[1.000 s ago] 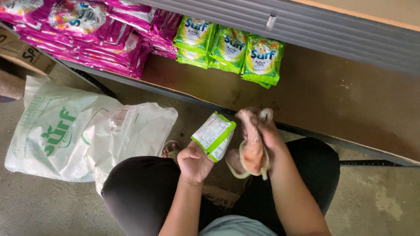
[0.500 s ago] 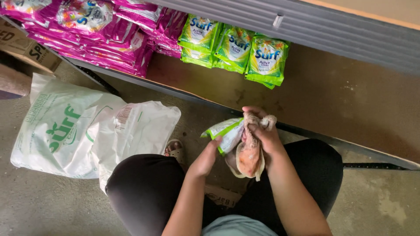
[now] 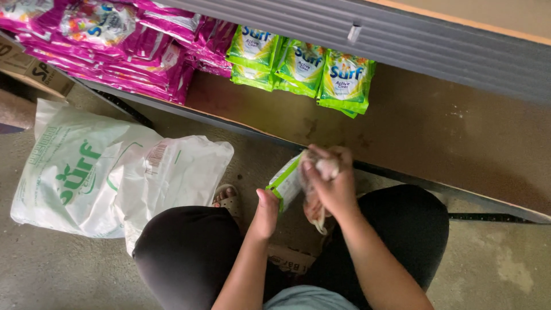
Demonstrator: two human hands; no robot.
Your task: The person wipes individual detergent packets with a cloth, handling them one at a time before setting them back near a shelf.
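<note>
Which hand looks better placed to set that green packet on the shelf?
Probably the left hand: it grips the green packet, while the right hand is full of cloth. The shelf lies just ahead.

Squatting, knees apart, both forearms reaching forward between thighs. My left hand (image 3: 265,213) low, thumb up, fingers curled under in a grip. My right hand (image 3: 330,182) higher, just beside left, wrist bent, fingers (image 3: 314,172) folded tight in a closed clutch.
</note>
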